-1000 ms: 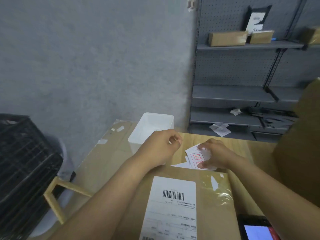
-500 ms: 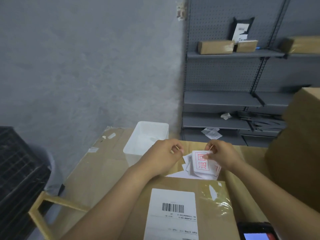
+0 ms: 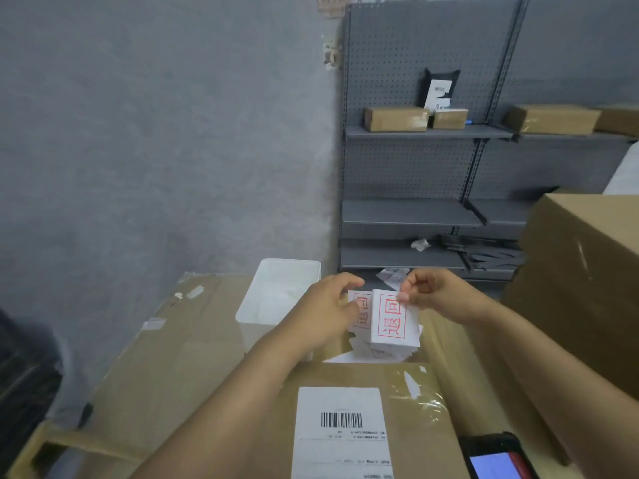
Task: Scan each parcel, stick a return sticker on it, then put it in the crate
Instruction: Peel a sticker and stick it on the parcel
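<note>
1. Parcel (image 3: 363, 420) lies flat on the table (image 3: 179, 344) right under the person, label side up, so its barcode label (image 3: 342, 430) faces the camera and its bare cardboard is within easy reach for a sticker.

2. Beyond the far edge of the parcel sits a loose stack of return stickers (image 3: 383, 347), white with red characters, close enough for either hand to draw from without leaning.

3. The right hand (image 3: 439, 295) holds one return sticker (image 3: 392, 318) lifted above that stack, tilted with its printed face towards the camera. I judge this is the peel step: the sheet is held up so that its edge can be worked.

4. Right fingers (image 3: 404, 297) are curled close together and pinch the sticker at its top corner, thumb against forefinger; the other fingers fold behind.

5. The left hand (image 3: 332, 305) sits just beside, its fingers (image 3: 349, 281) loosely bent and only part open. They reach towards the left edge of the sheet, where a second printed piece shows behind them. Whether they grip it or only touch it I cannot tell, as the hand hides the contact.

6. A white plastic bin (image 3: 280, 299) stands to the left of the hands, likely for peeled backings.

7. The scanner (image 3: 498, 458), screen lit, lies by the near right corner of the parcel, which suggests that scanning is done.

8. The crate is not clearly in view.
</note>
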